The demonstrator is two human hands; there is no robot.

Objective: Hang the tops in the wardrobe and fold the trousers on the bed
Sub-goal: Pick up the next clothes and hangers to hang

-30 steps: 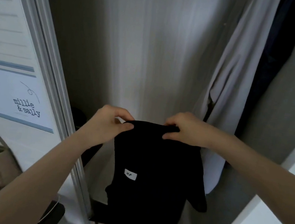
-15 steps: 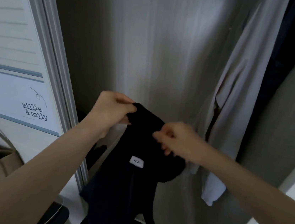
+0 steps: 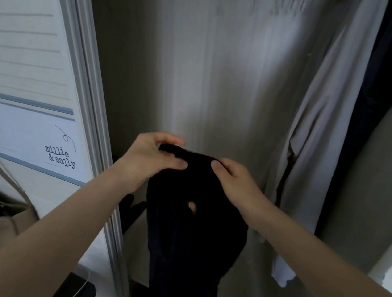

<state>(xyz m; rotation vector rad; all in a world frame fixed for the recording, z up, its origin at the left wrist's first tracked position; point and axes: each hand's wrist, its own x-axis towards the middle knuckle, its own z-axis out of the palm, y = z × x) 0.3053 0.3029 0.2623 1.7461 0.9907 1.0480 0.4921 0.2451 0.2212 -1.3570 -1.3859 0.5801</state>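
Black top point(image 3: 193, 222) hangs at 6 o'clock before the open wardrobe point(image 3: 199, 74); your left hand point(image 3: 149, 160) and right hand point(image 3: 232, 182), apart a moment ago, now pinch its upper edge together, ready for a hanger point(image 3: 277, 0) at 12 o'clock.

Two bare forearms in view, entering from the bottom left and bottom right corners of the frame. No sleeves visible up to the frame edge on either arm. Left hand point(image 3: 149, 160) and right hand point(image 3: 236, 185) both bare: no gloves, rings, watch or bracelet visible on hands or wrists. Fingers point(image 3: 174, 163) short-nailed as far as can be seen; polish cannot be told. Rest of the body out of frame.
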